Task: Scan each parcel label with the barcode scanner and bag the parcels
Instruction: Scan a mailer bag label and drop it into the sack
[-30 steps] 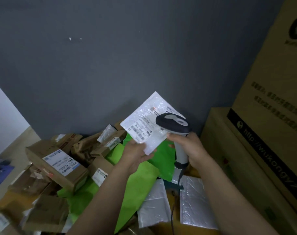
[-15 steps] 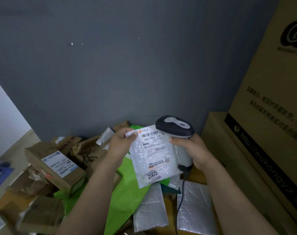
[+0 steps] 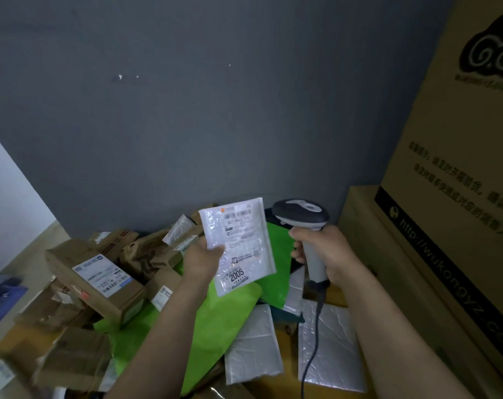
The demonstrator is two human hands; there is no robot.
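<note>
My left hand (image 3: 202, 259) pinches the left edge of a white bubble-mailer parcel (image 3: 240, 244), held upright with its printed label and barcode facing me. My right hand (image 3: 325, 251) grips the grey handle of a barcode scanner (image 3: 301, 213); its dark head sits just right of the parcel's top, a small gap apart, and its cable hangs down. A bright green bag (image 3: 215, 321) lies below the parcel, partly under my left forearm.
Cardboard parcels with labels (image 3: 96, 280) are piled at the left. Two white bubble mailers (image 3: 251, 344) (image 3: 332, 347) lie flat below my hands. Large stacked cartons (image 3: 445, 214) stand at the right, a grey wall (image 3: 187, 110) behind, and a blue object (image 3: 3, 295) at the far left.
My left hand turned the parcel from tilted to upright and shifted its grip from the top corner to the left edge. The parcel now sits left of the scanner head instead of overlapping it.
</note>
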